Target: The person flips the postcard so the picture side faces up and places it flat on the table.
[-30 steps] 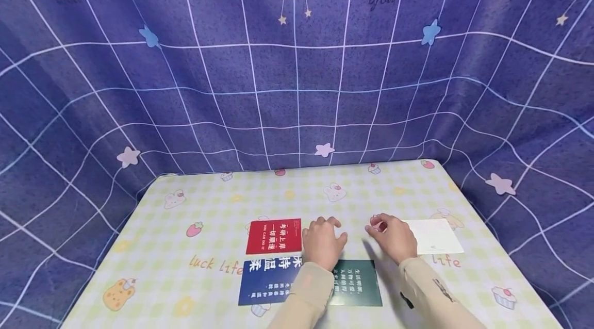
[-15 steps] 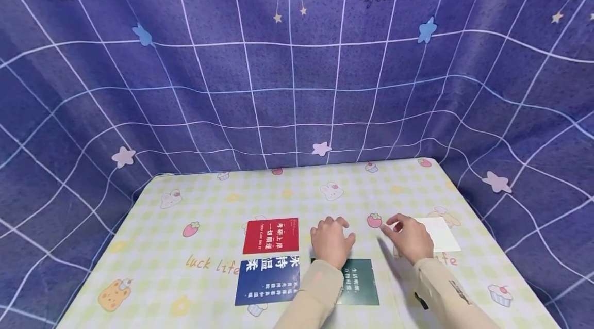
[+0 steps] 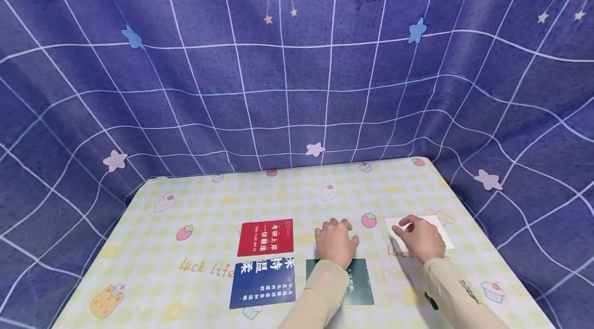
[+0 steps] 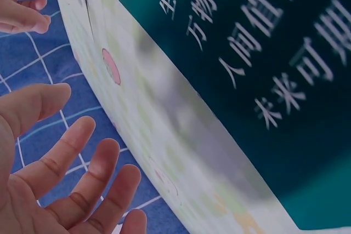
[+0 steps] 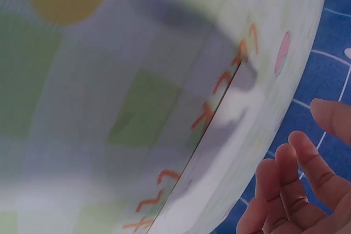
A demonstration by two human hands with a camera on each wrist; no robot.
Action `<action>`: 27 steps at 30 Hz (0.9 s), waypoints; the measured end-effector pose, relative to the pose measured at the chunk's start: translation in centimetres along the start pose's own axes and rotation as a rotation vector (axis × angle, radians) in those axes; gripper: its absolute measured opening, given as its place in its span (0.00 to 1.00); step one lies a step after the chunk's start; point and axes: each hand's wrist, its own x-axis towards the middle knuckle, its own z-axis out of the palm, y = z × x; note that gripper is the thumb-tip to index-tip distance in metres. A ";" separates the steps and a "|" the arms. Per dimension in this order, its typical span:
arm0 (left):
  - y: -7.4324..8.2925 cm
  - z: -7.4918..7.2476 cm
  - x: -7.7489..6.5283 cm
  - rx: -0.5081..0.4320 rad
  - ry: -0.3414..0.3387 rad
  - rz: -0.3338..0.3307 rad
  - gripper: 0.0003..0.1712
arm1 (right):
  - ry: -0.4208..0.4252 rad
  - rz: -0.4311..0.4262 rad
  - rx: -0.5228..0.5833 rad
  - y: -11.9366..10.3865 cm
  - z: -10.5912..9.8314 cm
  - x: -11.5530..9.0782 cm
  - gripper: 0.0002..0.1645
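My left hand (image 3: pixel 335 244) is over the far edge of a dark green card (image 3: pixel 357 288) with pale writing. In the left wrist view its fingers (image 4: pixel 101 173) are spread and relaxed, apart from the green card. My right hand (image 3: pixel 422 240) hovers over a white card (image 3: pixel 431 220), covering part of it. The right wrist view shows its fingers (image 5: pixel 301 195) loosely bent with nothing between them, and the white card's edge beside printed orange letters. Both hands hold nothing.
A red card (image 3: pixel 265 237) with white writing lies left of my left hand. Nearer me is a blue card (image 3: pixel 263 283), left of the green one. The checked tablecloth (image 3: pixel 209 226) runs back to a blue grid-patterned curtain (image 3: pixel 297 71).
My right hand has moved right, from the white card's left side to over it. My left hand has shifted right, away from the red card. The head view has turned slightly.
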 end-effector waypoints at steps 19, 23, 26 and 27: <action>2.1 1.5 0.4 0.042 -0.061 0.015 0.12 | -0.012 0.107 -0.004 3.8 -1.9 0.6 0.22; 2.6 1.8 0.6 0.048 -0.060 0.021 0.12 | 0.001 0.132 -0.007 4.3 -2.0 0.8 0.23; 3.1 1.9 0.9 0.064 -0.059 0.030 0.13 | 0.000 0.155 -0.010 4.6 -2.2 1.0 0.24; 3.3 1.9 1.0 0.069 -0.063 0.034 0.14 | -0.001 0.162 -0.011 4.8 -2.2 1.0 0.24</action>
